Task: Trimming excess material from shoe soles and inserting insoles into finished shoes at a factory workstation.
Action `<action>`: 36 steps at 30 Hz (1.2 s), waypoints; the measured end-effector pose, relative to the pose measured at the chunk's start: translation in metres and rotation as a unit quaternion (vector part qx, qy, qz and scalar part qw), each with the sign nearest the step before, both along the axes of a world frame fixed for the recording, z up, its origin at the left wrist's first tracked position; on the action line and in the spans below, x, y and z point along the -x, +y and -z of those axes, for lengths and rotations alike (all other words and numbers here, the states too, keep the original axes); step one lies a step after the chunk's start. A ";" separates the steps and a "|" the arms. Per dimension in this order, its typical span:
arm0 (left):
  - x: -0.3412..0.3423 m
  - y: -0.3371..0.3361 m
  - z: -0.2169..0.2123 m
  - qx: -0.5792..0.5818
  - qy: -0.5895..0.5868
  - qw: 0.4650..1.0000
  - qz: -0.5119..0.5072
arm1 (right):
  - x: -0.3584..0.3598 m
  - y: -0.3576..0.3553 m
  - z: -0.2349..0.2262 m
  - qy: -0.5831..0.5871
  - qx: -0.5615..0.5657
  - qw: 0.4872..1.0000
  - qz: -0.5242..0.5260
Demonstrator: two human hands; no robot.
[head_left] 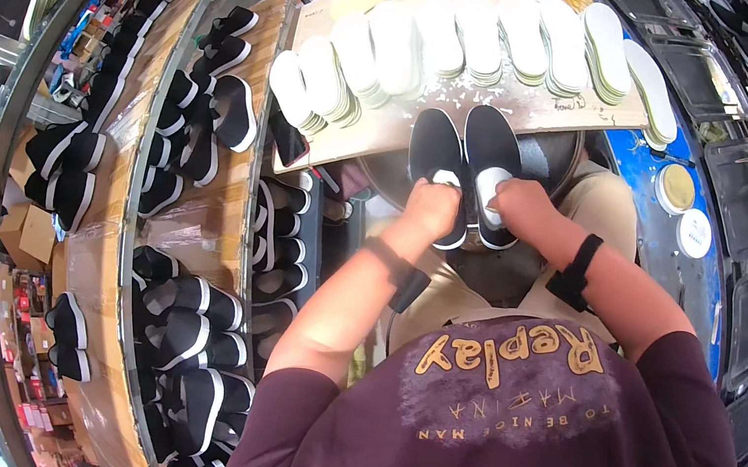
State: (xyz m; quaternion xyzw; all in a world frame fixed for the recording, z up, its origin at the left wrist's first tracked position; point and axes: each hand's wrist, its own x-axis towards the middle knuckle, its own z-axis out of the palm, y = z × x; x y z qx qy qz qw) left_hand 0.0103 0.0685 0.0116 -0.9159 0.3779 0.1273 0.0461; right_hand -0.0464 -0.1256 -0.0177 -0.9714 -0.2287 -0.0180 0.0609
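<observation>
Black slip-on pair side by side: left hand (pixel 432 206) grips left shoe (pixel 437 160), right hand (pixel 518 202) presses white insole (pixel 486 191) into right shoe (pixel 492 149). Seat insole flat, heel first.

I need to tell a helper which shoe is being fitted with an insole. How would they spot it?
Find the wooden board lined with stacks of white insoles. Two black slip-on shoes lie at its near edge, under the hands. It is the right-hand shoe, with a white insole in its opening under the right hand.
</observation>
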 end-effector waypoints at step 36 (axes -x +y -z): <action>0.054 -0.020 -0.024 0.220 0.037 0.975 -0.021 | 0.057 -0.057 -0.072 -0.020 -0.296 0.944 0.148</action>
